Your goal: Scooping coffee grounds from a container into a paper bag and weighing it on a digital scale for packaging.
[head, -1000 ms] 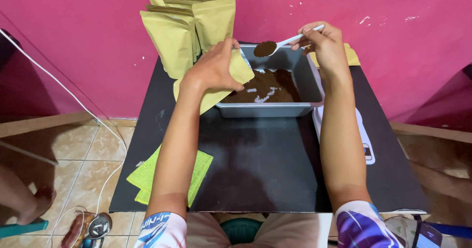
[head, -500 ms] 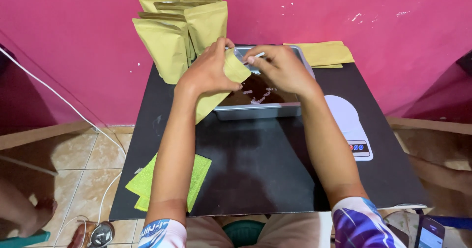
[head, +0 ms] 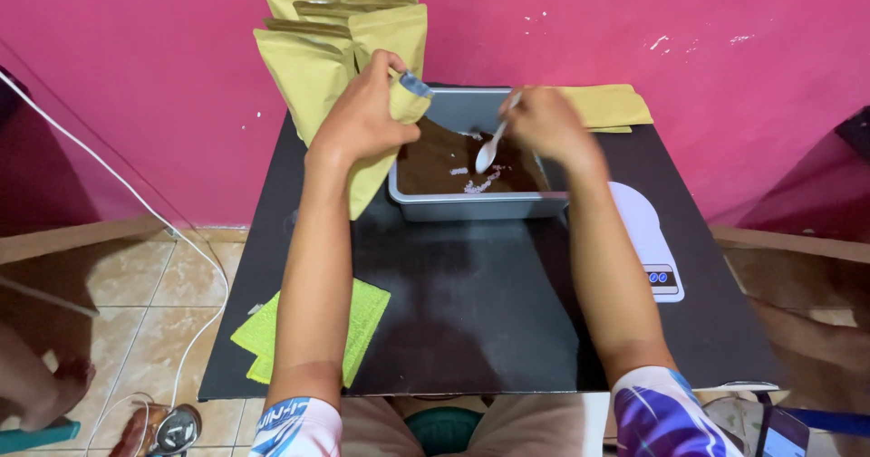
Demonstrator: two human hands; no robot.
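1. Head view, the step in hand: the left hand (head: 362,117) is closing its fingers around the upper part of a tan pouch (head: 381,153), holding it open-mouthed at the 9 o'clock edge of the grey tray (head: 471,205). The right hand (head: 548,126) is pinching a white spoon (head: 492,146), whose bowl is dipping toward the brown powder (head: 435,163) inside the tray. By my judgement, this is the scooping half of a fill cycle.

2. Head view, what the next move calls for: a level lift of the loaded spoon, then a short swing toward 9 o'clock to reach the pouch mouth, which must be staying wide and upright so nothing spills on the black table (head: 471,312).

3. Head view, the count: 1 tray, 1 spoon, 1 pouch in hand. About 4 more standing pouches (head: 308,67) are leaning on the pink wall at 11 o'clock; the exact number is hard to tell. A flat stack of pouches (head: 607,105) is lying at 1 o'clock, its number unclear. 1 white scale (head: 648,240) is sitting at 3 o'clock, and 1 green cloth (head: 362,317) at 8 o'clock.
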